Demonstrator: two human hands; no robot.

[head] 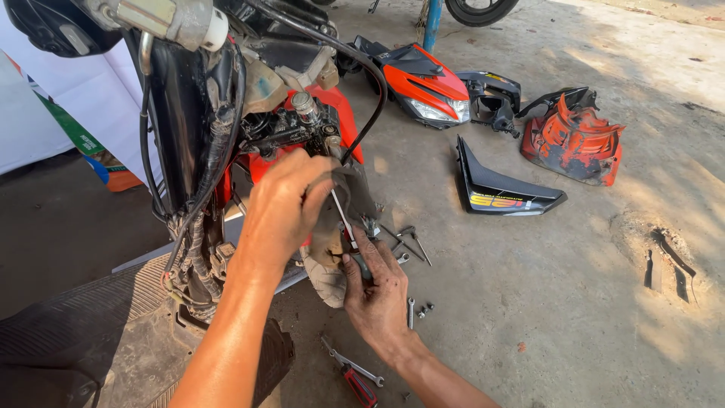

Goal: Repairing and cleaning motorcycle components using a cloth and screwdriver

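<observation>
A stripped motorbike [196, 113] stands at the left, its black frame, wiring and red bodywork exposed. My left hand [283, 205] reaches in under the steering head and grips a dirty grey inner fender piece [355, 189]. Just below, my right hand [375, 291] holds a screwdriver [343, 215]. Its thin shaft points up and left toward the left hand's fingers. The dusty front tyre [325, 281] shows between both hands. A black cable [374, 98] loops down over the work spot.
Removed panels lie on the concrete: a red headlight cowl [423, 87], a black side panel [498, 193], an orange-red cover [575, 142]. Wrenches [408, 240], bolts [424, 308] and a red-handled screwdriver [359, 384] lie near my hands. A ribbed footboard [75, 325] is bottom left.
</observation>
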